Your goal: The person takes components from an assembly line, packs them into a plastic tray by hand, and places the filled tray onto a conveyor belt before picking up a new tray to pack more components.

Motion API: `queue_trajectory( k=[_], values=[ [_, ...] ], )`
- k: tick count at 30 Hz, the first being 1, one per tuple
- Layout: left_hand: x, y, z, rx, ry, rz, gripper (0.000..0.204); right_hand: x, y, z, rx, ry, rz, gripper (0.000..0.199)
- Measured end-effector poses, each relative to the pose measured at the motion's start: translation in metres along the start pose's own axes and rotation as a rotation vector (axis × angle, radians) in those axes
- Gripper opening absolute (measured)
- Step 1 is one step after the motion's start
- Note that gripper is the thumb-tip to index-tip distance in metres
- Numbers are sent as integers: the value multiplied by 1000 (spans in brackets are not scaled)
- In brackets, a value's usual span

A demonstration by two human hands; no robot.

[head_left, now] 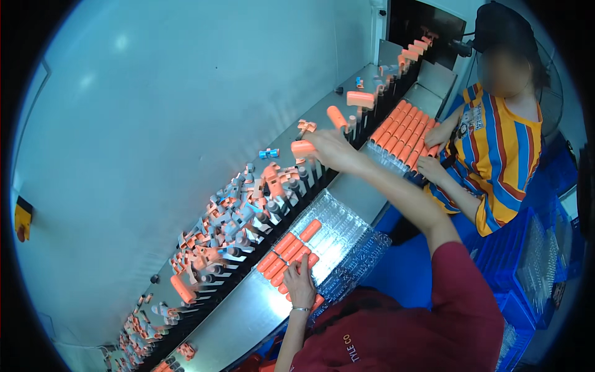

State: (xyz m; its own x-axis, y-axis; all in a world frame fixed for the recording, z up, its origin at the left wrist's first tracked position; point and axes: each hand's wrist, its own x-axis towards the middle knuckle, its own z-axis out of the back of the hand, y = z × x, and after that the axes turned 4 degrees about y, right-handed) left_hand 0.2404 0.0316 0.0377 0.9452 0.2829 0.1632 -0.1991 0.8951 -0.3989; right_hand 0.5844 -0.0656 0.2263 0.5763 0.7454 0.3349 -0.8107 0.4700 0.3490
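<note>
Collecting seems in hand: the right hand (pixel 331 150), at one o'clock, apparently grasps an orange shell (pixel 302 149) beside pegs (pixel 303 173); the left hand (pixel 300 286), at six, touches orange tubes (pixel 277 251), grip unclear. Next likely calls for clean withdrawal.

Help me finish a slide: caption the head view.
Left hand on orange cylinders, right hand at an orange piece, co-worker nearby.

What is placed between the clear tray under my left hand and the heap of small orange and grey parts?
In the head view, a black rail with a row of dark posts runs between the clear tray and the heap.
</note>
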Motion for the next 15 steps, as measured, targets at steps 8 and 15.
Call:
queue_trajectory(
  k=[8, 15],
  values=[
    [8, 13, -4, -3, -19, -14, 50, -9, 56, -14, -44, -275, 409, 30],
    [29, 28, -4, 17, -42, -77, 50, -98, 65, -95, 208, -69, 420, 37]
  ],
)
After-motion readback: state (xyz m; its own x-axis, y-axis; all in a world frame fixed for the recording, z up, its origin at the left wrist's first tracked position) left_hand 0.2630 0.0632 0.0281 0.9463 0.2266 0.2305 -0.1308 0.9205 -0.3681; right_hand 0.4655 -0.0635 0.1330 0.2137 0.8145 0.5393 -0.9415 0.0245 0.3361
